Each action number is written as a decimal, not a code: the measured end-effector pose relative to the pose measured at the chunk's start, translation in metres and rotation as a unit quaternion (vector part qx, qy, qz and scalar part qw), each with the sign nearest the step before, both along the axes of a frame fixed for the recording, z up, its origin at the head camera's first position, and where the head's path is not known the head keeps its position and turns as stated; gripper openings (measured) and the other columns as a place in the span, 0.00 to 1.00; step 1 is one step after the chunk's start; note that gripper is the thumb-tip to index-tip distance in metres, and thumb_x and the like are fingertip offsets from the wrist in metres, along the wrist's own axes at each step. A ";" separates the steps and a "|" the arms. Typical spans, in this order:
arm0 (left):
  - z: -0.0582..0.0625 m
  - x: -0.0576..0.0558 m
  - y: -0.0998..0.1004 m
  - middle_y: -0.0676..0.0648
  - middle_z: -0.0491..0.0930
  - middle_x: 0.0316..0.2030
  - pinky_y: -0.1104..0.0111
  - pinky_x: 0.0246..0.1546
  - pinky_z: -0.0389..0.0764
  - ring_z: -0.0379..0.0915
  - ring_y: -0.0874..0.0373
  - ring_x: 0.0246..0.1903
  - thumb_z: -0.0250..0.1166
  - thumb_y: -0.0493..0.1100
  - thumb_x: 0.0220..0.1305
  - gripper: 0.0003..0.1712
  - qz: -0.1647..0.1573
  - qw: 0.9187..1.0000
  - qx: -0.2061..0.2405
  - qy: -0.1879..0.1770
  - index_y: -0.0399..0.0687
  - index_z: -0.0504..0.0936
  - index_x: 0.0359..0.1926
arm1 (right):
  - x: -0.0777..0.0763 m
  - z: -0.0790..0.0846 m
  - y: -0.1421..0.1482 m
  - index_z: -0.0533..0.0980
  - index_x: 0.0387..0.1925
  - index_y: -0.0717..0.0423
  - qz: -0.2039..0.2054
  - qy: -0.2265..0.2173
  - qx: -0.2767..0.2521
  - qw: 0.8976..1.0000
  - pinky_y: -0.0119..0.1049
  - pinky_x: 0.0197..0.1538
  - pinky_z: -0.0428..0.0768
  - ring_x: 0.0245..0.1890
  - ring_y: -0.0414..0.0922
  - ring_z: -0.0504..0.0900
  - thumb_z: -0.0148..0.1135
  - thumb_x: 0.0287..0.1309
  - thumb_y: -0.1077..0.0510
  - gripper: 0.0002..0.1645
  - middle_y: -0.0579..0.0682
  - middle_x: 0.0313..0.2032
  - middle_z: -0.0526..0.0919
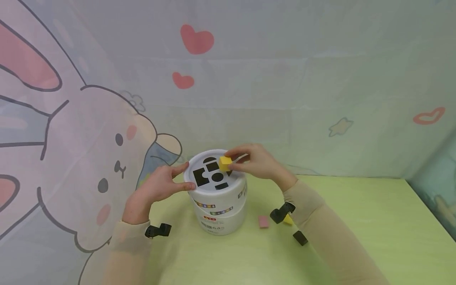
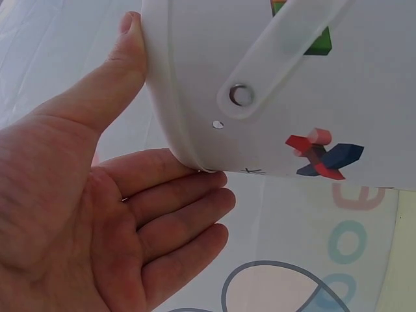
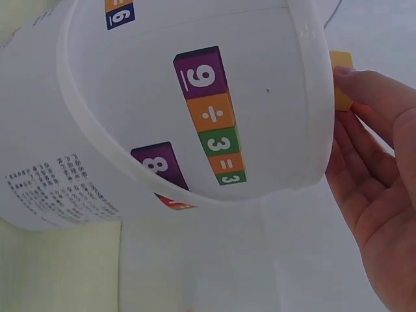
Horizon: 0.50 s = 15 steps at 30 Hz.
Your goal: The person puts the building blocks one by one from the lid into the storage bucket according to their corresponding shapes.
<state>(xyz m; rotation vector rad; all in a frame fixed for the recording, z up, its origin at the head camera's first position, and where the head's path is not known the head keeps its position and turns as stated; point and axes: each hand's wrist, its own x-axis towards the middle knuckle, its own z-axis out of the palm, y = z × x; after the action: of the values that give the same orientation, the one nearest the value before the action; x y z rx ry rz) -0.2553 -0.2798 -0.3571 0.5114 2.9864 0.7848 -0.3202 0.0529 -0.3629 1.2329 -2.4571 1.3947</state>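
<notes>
A white round bucket stands upright on the table, its lid pierced by dark holes of several shapes. My left hand touches the lid's rim on the left, thumb and index finger spread apart along it. In the left wrist view the other fingers of that hand are fairly straight, below the rim. Over the right part of the lid, my right hand pinches a yellow block between thumb and fingers. The right wrist view shows the yellow block at the lid's edge; its underside is hidden there.
Right of the bucket on the green table lie a pink block, a yellow piece partly hidden by the right wrist camera, and a dark block. A printed cloth hangs close behind the bucket.
</notes>
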 end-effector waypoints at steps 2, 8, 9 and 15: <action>0.000 0.000 0.001 0.32 0.76 0.69 0.54 0.45 0.75 0.75 0.47 0.50 0.76 0.69 0.61 0.57 0.002 1.000 0.003 -0.004 0.44 0.67 0.80 | -0.003 -0.001 -0.003 0.86 0.59 0.59 -0.004 -0.006 0.002 1.000 0.39 0.55 0.85 0.53 0.46 0.86 0.77 0.65 0.60 0.21 0.50 0.54 0.89; 0.000 0.001 0.002 0.34 0.71 0.73 0.51 0.52 0.78 0.77 0.44 0.63 0.76 0.69 0.61 0.57 0.006 1.000 0.005 -0.004 0.44 0.67 0.80 | -0.013 -0.003 -0.011 0.86 0.59 0.58 -0.007 -0.018 0.005 1.000 0.40 0.56 0.85 0.53 0.47 0.86 0.77 0.65 0.60 0.21 0.51 0.53 0.89; 0.000 0.000 0.002 0.34 0.70 0.73 0.50 0.53 0.78 0.76 0.43 0.64 0.76 0.69 0.61 0.57 0.006 1.000 0.005 -0.004 0.44 0.67 0.80 | -0.014 -0.003 -0.013 0.86 0.59 0.58 -0.011 -0.022 0.008 1.000 0.40 0.56 0.84 0.53 0.47 0.87 0.77 0.65 0.60 0.21 0.51 0.53 0.89; 0.000 -0.001 0.003 0.34 0.70 0.73 0.48 0.55 0.79 0.74 0.41 0.68 0.76 0.69 0.62 0.57 0.008 1.000 0.004 -0.009 0.44 0.66 0.80 | -0.020 -0.003 -0.019 0.86 0.61 0.54 -0.028 -0.050 0.021 0.998 0.38 0.55 0.84 0.52 0.47 0.88 0.76 0.67 0.58 0.22 0.51 0.54 0.88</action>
<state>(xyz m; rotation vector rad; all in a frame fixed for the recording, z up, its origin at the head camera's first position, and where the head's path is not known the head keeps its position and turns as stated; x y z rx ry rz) -0.2565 -0.2768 -0.3570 0.4781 2.9767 0.7997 -0.3404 0.0342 -0.3658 1.1199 -2.5786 1.4317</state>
